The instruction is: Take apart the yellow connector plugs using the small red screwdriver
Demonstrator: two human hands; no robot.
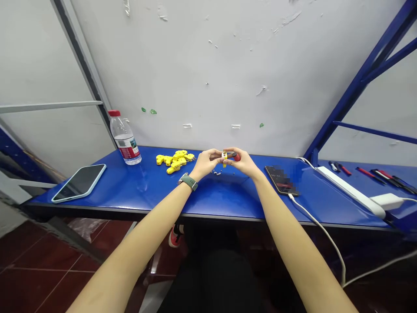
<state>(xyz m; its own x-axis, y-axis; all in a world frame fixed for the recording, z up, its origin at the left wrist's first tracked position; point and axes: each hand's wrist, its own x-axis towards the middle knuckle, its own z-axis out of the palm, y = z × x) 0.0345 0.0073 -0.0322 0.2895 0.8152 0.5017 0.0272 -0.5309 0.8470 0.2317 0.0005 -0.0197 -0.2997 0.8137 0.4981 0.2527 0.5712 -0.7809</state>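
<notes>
Above the blue table, my two hands meet fingertip to fingertip around a small yellow-and-white piece (224, 155). My left hand (206, 163), with a green-strapped watch (188, 181) on its wrist, pinches the piece from the left. From the right, the fingers of my right hand (243, 163) close on the same piece. A short red object with a dark end (236, 157) shows among the right fingers; its kind is unclear. Several small pale bits (216, 173) lie below the hands. To the left is a loose pile of yellow plastic pieces (176, 161).
A water bottle (125, 138) and a light-cased phone (80, 182) are on the left. Another phone (280, 180), plugged into a white cable (321, 226), lies right of my hands. Further right are a power strip (351, 191) and several pens (371, 174). A wall (211, 100) rises behind the table.
</notes>
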